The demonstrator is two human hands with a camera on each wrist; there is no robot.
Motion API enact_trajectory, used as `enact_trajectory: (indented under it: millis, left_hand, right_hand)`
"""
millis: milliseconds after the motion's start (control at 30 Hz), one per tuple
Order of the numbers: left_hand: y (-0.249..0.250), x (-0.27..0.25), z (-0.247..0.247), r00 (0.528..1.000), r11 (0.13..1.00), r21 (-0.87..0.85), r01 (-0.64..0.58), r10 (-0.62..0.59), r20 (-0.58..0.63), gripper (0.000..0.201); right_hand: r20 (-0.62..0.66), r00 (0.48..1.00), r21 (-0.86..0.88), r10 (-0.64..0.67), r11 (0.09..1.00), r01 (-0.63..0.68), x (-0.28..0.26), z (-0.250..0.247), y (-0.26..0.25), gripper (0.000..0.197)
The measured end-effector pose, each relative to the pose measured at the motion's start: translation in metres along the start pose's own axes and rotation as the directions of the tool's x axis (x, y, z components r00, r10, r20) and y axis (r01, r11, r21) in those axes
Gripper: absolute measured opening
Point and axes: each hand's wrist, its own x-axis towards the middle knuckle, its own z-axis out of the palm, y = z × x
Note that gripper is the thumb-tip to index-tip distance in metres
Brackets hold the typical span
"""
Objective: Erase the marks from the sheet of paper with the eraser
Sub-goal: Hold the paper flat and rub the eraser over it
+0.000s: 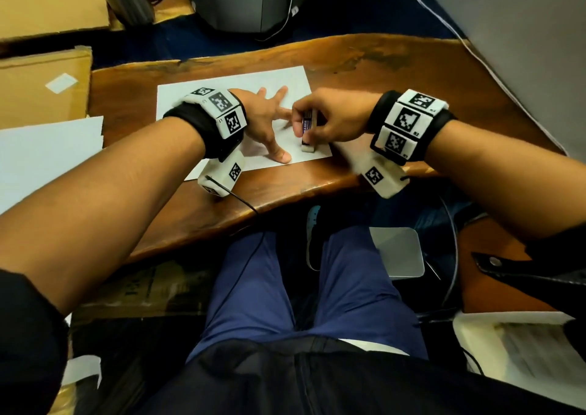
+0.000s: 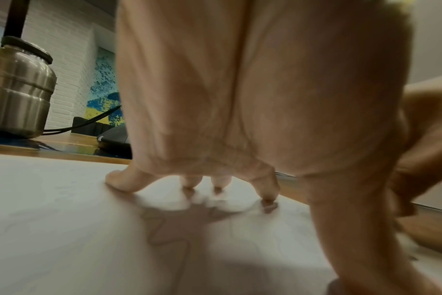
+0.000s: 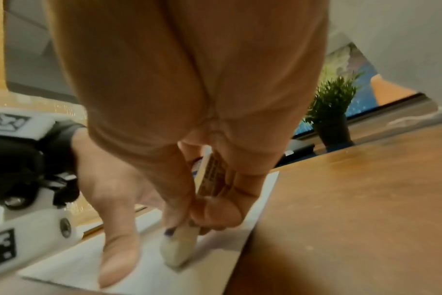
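Right now the wooden table point(image 1: 380, 75) is seen carrying the sheet of paper point(image 1: 241, 81), which is pinned flat by the left hand point(image 1: 266, 119), fingers spread straight and pressed down (a faint squiggle shows under the palm in the left wrist view). At the sheet's five o'clock corner, the eraser point(image 1: 308, 135) is gripped upright by the right hand point(image 1: 333, 119), its white tip touching the paper.

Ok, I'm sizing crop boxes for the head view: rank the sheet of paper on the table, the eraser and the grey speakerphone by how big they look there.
1. Sheet of paper, though the hands cover part of it.
2. Grey speakerphone, cut off by the top edge, so it is close to the sheet.
3. Eraser, clearly smallest, held in the right hand.
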Motion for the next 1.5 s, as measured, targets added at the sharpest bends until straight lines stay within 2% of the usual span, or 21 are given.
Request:
enact_trajectory:
  millis: [33, 100, 167, 300, 400, 467, 533, 600, 667, 733, 800, 867, 933, 1000, 1033, 1133, 1167, 1300, 1333, 1433, 1500]
  left_hand:
    - [0.0, 0.001, -0.001, 1.0, 1.0, 0.009, 0.003, -0.003, 0.003, 0.116]
    - [0.002, 0.002, -0.003, 1.0, 0.999, 0.035, 0.011, -0.012, 0.007, 0.12]
    - [0.002, 0.003, -0.004, 1.0, 0.999, 0.037, 0.021, -0.022, 0.012, 0.12]
    - [0.0, 0.004, -0.005, 1.0, 1.0, 0.016, 0.024, -0.025, 0.018, 0.124]
    - [0.002, 0.007, -0.006, 0.999, 0.999, 0.025, 0.033, -0.033, 0.019, 0.126]
    - [0.001, 0.007, -0.006, 0.999, 0.999, 0.023, 0.033, -0.034, 0.013, 0.126]
    - [-0.001, 0.007, -0.005, 1.0, 1.0, 0.005, 0.025, -0.025, 0.017, 0.123]
    - [-0.001, 0.008, -0.005, 0.999, 1.0, -0.008, 0.021, -0.021, 0.026, 0.123]
    - [0.001, 0.008, -0.005, 0.999, 1.0, 0.006, 0.026, -0.026, 0.023, 0.125]
    - [0.0, 0.007, -0.004, 0.999, 1.0, 0.007, 0.03, -0.03, 0.013, 0.124]
    - [-0.002, 0.007, -0.004, 1.0, 1.0, 0.0, 0.022, -0.022, 0.011, 0.123]
    - [-0.002, 0.007, -0.004, 1.0, 1.0, -0.008, 0.019, -0.019, 0.018, 0.124]
    - [-0.002, 0.007, -0.004, 1.0, 1.0, -0.009, 0.016, -0.016, 0.021, 0.126]
    - [-0.002, 0.007, -0.004, 1.0, 1.0, -0.02, 0.007, -0.007, 0.012, 0.128]
    - [-0.003, 0.007, -0.003, 1.0, 1.0, -0.024, 0.004, -0.004, 0.007, 0.129]
    - [-0.005, 0.007, -0.002, 1.0, 0.999, -0.039, 0.008, -0.008, 0.011, 0.128]
    - [-0.005, 0.007, -0.003, 1.0, 0.999, -0.04, 0.008, -0.007, 0.013, 0.128]
    - [-0.001, 0.005, -0.004, 1.0, 1.0, -0.023, 0.019, -0.019, 0.008, 0.132]
    - [-0.002, 0.005, -0.003, 1.0, 1.0, -0.023, 0.02, -0.02, 0.005, 0.132]
    - [-0.004, 0.006, -0.003, 1.0, 0.999, -0.028, 0.019, -0.02, -0.005, 0.129]
    - [-0.003, 0.008, -0.003, 1.0, 0.999, -0.034, 0.019, -0.02, -0.013, 0.129]
  right_hand:
    - [0.003, 1.0, 0.006, 0.013, 1.0, -0.013, 0.001, -0.002, 0.001, 0.012]
    - [-0.086, 0.99, 0.072, 0.112, 0.992, -0.106, 0.003, -0.01, 0.008, 0.012]
    - [-0.17, 0.976, 0.082, 0.134, 0.989, -0.121, 0.005, -0.012, 0.012, 0.013]
    - [0.003, 1.0, 0.028, 0.023, 0.999, -0.023, 0.004, -0.005, 0.005, 0.013]
    - [-0.086, 0.988, 0.08, 0.129, 0.989, -0.122, 0.008, -0.016, 0.012, 0.012]
    - [-0.124, 0.988, 0.044, 0.092, 0.995, -0.087, 0.01, -0.015, 0.012, 0.012]
    - [-0.019, 1.0, -0.012, -0.007, 1.0, 0.007, 0.009, -0.008, 0.006, 0.011]
    - [0.032, 0.999, -0.011, -0.016, 1.0, 0.017, 0.008, -0.008, 0.005, 0.011]
    - [-0.045, 0.997, 0.03, 0.06, 0.998, -0.059, 0.01, -0.016, 0.012, 0.013]
    - [-0.112, 0.991, 0.029, 0.069, 0.997, -0.066, 0.014, -0.018, 0.015, 0.014]
    - [-0.055, 0.998, -0.022, 0.006, 1.0, -0.007, 0.013, -0.012, 0.01, 0.013]
    - [0.035, 0.999, 0.01, -0.005, 1.0, 0.005, 0.012, -0.006, 0.006, 0.016]
    - [-0.073, 0.992, 0.05, 0.107, 0.993, -0.103, 0.017, -0.015, 0.011, 0.024]
    - [-0.253, 0.946, 0.066, 0.203, 0.979, -0.192, 0.02, -0.023, 0.017, 0.031]
    - [-0.254, 0.944, 0.074, 0.209, 0.978, -0.197, 0.02, -0.023, 0.017, 0.033]
    - [-0.032, 0.99, 0.106, 0.135, 0.986, -0.131, 0.018, -0.01, 0.007, 0.029]
    - [-0.011, 0.992, 0.116, 0.126, 0.985, -0.124, 0.018, -0.008, 0.006, 0.027]
    - [-0.232, 0.947, 0.12, 0.222, 0.973, -0.199, 0.026, -0.018, 0.011, 0.029]
    - [-0.229, 0.952, 0.083, 0.203, 0.979, -0.189, 0.026, -0.018, 0.01, 0.028]
    - [-0.028, 0.991, 0.059, 0.131, 0.99, -0.129, 0.026, -0.015, 0.004, 0.025]
    - [-0.063, 0.98, 0.108, 0.19, 0.977, -0.183, 0.027, -0.019, 0.006, 0.027]
